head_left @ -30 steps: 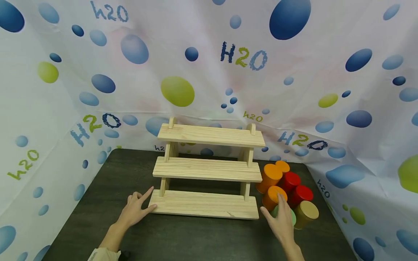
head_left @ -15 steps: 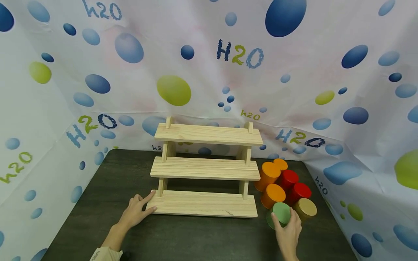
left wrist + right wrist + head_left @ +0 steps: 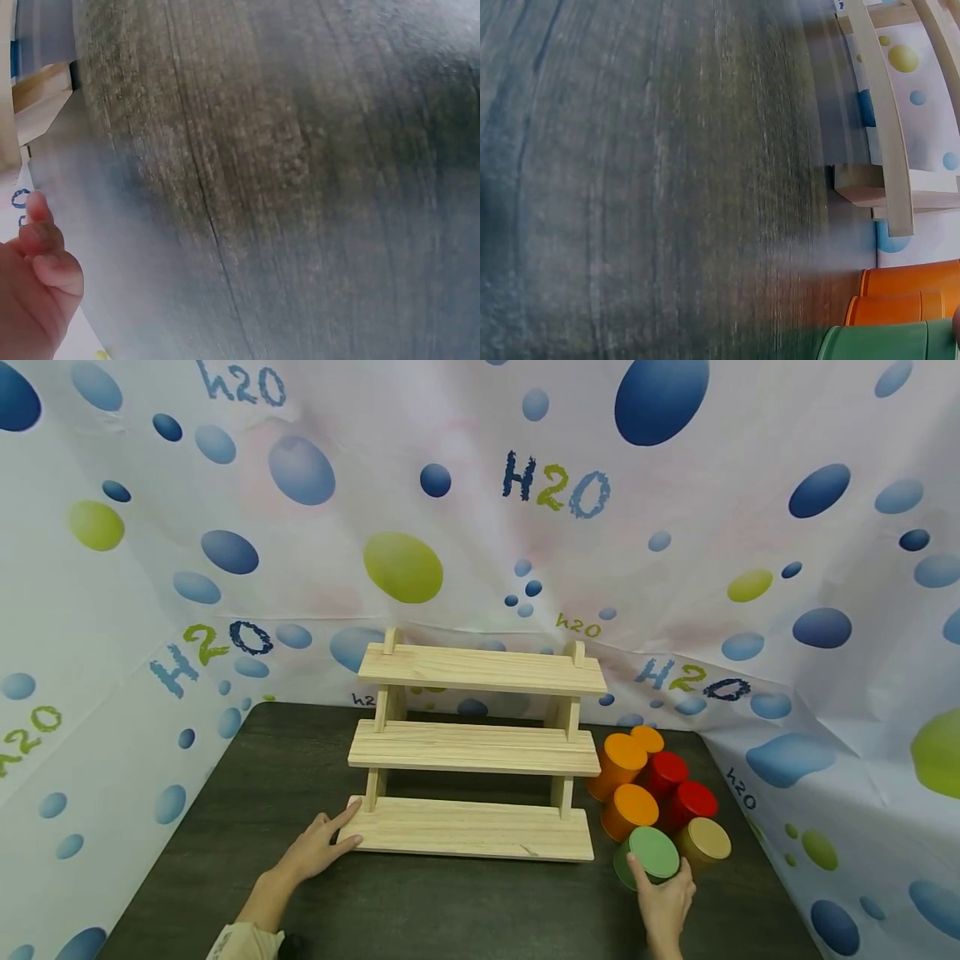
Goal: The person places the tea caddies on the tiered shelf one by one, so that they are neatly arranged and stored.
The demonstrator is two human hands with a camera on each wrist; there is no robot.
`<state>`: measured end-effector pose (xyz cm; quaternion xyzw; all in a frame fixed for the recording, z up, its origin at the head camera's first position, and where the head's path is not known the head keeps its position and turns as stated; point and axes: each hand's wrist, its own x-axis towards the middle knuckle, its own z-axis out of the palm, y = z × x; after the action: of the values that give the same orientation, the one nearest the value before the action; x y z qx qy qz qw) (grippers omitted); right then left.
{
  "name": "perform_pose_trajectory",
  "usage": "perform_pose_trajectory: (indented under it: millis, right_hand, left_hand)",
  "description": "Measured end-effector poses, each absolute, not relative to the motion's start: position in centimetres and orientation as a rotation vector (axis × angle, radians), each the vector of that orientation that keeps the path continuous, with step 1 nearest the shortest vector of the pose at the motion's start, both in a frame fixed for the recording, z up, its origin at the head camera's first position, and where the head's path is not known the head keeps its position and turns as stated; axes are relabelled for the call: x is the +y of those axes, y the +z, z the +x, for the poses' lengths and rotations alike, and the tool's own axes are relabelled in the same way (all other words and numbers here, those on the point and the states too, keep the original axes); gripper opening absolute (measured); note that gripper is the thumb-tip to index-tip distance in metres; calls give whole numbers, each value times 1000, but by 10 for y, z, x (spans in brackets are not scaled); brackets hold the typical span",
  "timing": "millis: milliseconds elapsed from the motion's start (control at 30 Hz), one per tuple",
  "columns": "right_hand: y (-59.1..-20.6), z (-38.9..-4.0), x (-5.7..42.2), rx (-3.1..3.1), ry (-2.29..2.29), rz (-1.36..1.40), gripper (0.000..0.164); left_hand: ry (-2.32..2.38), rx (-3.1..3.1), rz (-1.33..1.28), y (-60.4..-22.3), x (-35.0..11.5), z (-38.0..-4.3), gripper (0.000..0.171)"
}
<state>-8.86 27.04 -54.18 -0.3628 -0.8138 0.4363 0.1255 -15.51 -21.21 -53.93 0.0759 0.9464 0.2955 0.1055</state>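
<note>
A three-tier wooden display shelf [image 3: 468,827] stands on the dark table. My left hand [image 3: 309,853] is at the left end of its lowest board, index finger and thumb stretched out to the board's edge. In the left wrist view, part of the left hand [image 3: 41,281] shows at the left border. To the right of the shelf, my right hand [image 3: 664,900] grips a green cylindrical canister [image 3: 654,850] at its near side, thumb on the left and fingers on the right. The green canister [image 3: 881,342] shows at the bottom of the right wrist view, where the hand is almost wholly out of frame.
Close behind the green canister stand several others: orange [image 3: 633,806], red [image 3: 693,800] and a tan one [image 3: 707,841]. A white curtain [image 3: 480,585] printed with blue and green spots hangs around the table [image 3: 450,910].
My right hand has come down and nearer from above the green canister to its near side and taken hold of it. The left hand stays at the shelf's lowest board.
</note>
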Motion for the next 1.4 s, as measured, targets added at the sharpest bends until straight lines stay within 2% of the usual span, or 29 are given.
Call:
perform_pose_trajectory:
  millis: [267, 1033, 1400]
  right_hand:
    - [-545, -92, 270, -2350, 1264, -1102, 94]
    - [-554, -87, 268, -2207, 1267, -958, 89]
    - [-537, -86, 258, -2234, 1176, -743, 85]
  left_hand:
    - [847, 2777, 228, -539, -212, -155, 68]
    - [857, 2766, 281, -532, -211, -159, 69]
    - [843, 2776, 281, -536, -213, -160, 71]
